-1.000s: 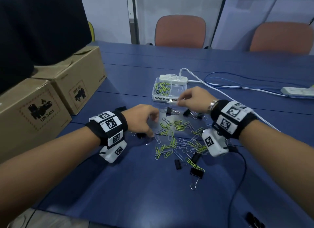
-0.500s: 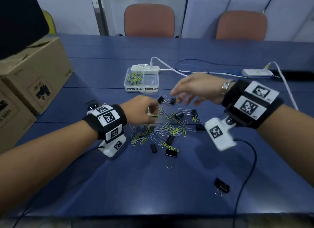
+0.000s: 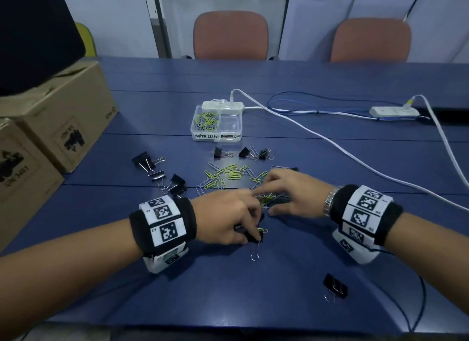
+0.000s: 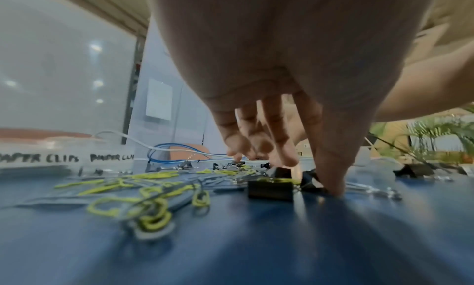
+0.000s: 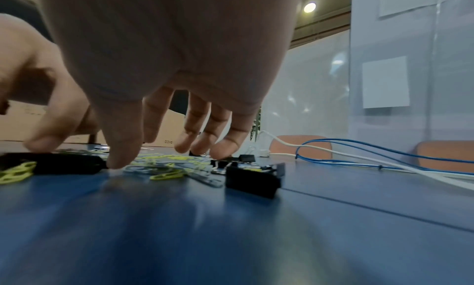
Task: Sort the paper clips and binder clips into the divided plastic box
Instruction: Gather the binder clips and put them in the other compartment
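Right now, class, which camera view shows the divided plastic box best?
The head view: the divided plastic box shows whole, both compartments visible. The left wrist view shows only its blurred labelled front wall; the right wrist view doesn't show it.

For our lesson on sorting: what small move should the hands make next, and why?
Probably lift the black binder clip under the left hand toward the clear divided plastic box: its right compartment looks empty, while green paper clips already fill the left.
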`<state>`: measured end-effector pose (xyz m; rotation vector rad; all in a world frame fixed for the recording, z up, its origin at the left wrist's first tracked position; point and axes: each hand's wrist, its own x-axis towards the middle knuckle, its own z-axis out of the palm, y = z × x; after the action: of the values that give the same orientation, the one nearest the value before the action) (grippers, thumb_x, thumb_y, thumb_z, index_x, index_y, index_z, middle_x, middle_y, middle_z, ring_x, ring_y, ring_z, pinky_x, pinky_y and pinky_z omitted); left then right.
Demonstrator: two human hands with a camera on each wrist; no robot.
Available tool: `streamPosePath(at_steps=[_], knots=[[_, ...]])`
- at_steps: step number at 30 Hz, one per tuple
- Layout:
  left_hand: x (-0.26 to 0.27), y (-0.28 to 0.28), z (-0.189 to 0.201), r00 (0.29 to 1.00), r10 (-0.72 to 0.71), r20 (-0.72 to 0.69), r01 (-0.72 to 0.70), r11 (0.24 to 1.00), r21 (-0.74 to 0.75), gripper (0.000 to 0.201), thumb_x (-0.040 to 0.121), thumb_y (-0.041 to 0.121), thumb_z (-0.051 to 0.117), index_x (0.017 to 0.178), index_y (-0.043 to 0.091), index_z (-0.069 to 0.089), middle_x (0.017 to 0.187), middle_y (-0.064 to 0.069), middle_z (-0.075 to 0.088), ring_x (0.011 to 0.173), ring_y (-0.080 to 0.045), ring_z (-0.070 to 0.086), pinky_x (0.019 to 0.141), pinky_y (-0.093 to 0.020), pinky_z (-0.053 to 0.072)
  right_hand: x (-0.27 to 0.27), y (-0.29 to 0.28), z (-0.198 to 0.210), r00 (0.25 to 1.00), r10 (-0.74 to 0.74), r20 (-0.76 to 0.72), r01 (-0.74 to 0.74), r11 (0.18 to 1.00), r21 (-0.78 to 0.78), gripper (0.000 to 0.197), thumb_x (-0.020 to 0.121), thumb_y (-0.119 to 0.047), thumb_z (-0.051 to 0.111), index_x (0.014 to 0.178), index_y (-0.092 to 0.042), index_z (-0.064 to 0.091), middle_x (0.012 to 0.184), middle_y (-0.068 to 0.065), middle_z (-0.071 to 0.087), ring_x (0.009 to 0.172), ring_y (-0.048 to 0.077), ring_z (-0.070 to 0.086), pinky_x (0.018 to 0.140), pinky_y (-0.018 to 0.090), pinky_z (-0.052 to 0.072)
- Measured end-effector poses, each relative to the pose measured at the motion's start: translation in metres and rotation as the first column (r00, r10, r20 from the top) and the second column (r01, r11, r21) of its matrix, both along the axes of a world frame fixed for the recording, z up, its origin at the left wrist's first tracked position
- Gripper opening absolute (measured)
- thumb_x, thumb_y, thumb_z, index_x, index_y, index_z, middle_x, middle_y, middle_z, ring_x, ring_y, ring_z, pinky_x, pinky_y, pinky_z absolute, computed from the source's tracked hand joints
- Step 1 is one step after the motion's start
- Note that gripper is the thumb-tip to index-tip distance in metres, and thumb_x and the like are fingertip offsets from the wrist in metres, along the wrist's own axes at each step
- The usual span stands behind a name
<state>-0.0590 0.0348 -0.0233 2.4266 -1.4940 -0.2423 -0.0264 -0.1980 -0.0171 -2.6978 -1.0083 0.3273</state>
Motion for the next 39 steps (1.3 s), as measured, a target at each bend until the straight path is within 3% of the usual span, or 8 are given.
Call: streamPosePath(at_steps=[5, 14, 20, 23, 27, 33, 36, 39], knots=[[-0.003, 0.015, 0.002, 0.999, 0.035, -0.029, -0.036, 0.999, -0.018, 0.026, 0.078, 0.024, 0.075, 0.102, 0.034, 0.079, 0.101, 0.016, 0.068, 0.095, -0.008, 0.052, 0.081, -0.024, 0.046, -0.008, 0.014, -0.004, 0.992, 0.117, 0.040, -0.117, 0.993, 0.000, 0.032, 0.083, -0.042, 0.069, 0.114, -0.048, 0.067, 0.113, -0.012, 0.048, 0.106, 0.007, 0.042, 0.089, 0.039, 0.048], [-0.014, 0.035, 0.002, 0.992, 0.077, -0.098, -0.074, 0.997, 0.030, 0.016, 0.082, 0.022, 0.072, 0.094, 0.028, 0.080, 0.095, 0.013, 0.072, 0.091, -0.007, 0.062, 0.082, -0.028, 0.051, -0.020, -0.006, 0.003, 0.995, 0.085, 0.054, -0.090, 0.990, 0.111, 0.013, 0.082, -0.030, 0.072, 0.093, -0.035, 0.075, 0.091, -0.015, 0.062, 0.091, 0.003, 0.048, 0.086, 0.028, 0.044], [-0.017, 0.044, 0.013, 0.984, 0.173, -0.041, -0.165, 0.974, 0.155, 0.006, 0.075, 0.029, 0.061, 0.078, 0.024, 0.063, 0.076, 0.010, 0.062, 0.074, -0.013, 0.057, 0.069, -0.033, 0.051, -0.031, -0.036, 0.004, 0.998, 0.067, -0.017, -0.066, 0.998, 0.020, 0.013, 0.077, -0.030, 0.072, 0.089, -0.036, 0.072, 0.083, -0.020, 0.062, 0.089, 0.000, 0.052, 0.083, 0.025, 0.046], [-0.017, 0.031, 0.018, 0.975, 0.220, 0.011, -0.220, 0.971, 0.095, 0.016, 0.078, 0.038, 0.064, 0.077, 0.025, 0.055, 0.075, 0.011, 0.057, 0.075, -0.011, 0.053, 0.070, -0.032, 0.049, -0.035, -0.045, 0.007, 0.995, 0.033, -0.094, -0.038, 0.998, -0.056, 0.016, 0.076, -0.030, 0.074, 0.090, -0.038, 0.071, 0.083, -0.020, 0.062, 0.087, 0.002, 0.056, 0.080, 0.024, 0.048], [-0.015, 0.000, 0.022, 0.983, 0.183, 0.009, -0.183, 0.982, 0.037, 0.020, 0.081, 0.041, 0.068, 0.082, 0.021, 0.063, 0.078, 0.009, 0.062, 0.073, -0.012, 0.055, 0.068, -0.032, 0.049, -0.024, -0.051, 0.016, 0.977, -0.084, -0.197, 0.082, 0.996, -0.017, 0.011, 0.075, -0.026, 0.073, 0.083, -0.034, 0.072, 0.082, -0.017, 0.066, 0.079, 0.005, 0.063, 0.077, 0.027, 0.052], [-0.011, -0.037, 0.017, 0.992, 0.111, -0.060, -0.102, 0.984, 0.148, 0.007, 0.080, 0.026, 0.068, 0.086, 0.021, 0.067, 0.085, 0.006, 0.064, 0.078, -0.013, 0.057, 0.068, -0.031, 0.050, 0.029, -0.045, 0.011, 0.943, -0.292, 0.161, 0.302, 0.953, -0.039, 0.019, 0.086, -0.026, 0.060, 0.103, -0.032, 0.065, 0.093, -0.009, 0.055, 0.090, 0.019, 0.059, 0.084, 0.036, 0.050], [0.000, -0.036, 0.014, 0.986, 0.144, -0.087, -0.126, 0.975, 0.183, 0.007, 0.080, 0.021, 0.068, 0.086, 0.020, 0.066, 0.087, 0.005, 0.065, 0.080, -0.015, 0.058, 0.068, -0.030, 0.050, 0.054, -0.041, 0.009, 0.898, -0.423, 0.118, 0.435, 0.896, -0.093, 0.027, 0.089, -0.034, 0.062, 0.115, -0.028, 0.062, 0.106, -0.002, 0.056, 0.103, 0.022, 0.057, 0.090, 0.033, 0.046], [0.009, -0.030, 0.012, 0.977, 0.177, -0.119, -0.148, 0.964, 0.223, 0.006, 0.080, 0.022, 0.069, 0.085, 0.020, 0.066, 0.085, 0.004, 0.067, 0.077, -0.013, 0.059, 0.067, -0.027, 0.049, 0.065, -0.040, 0.008, 0.873, -0.486, 0.047, 0.488, 0.863, -0.132, 0.022, 0.086, -0.036, 0.069, 0.105, -0.025, 0.069, 0.100, -0.002, 0.064, 0.101, 0.022, 0.060, 0.081, 0.027, 0.045]])
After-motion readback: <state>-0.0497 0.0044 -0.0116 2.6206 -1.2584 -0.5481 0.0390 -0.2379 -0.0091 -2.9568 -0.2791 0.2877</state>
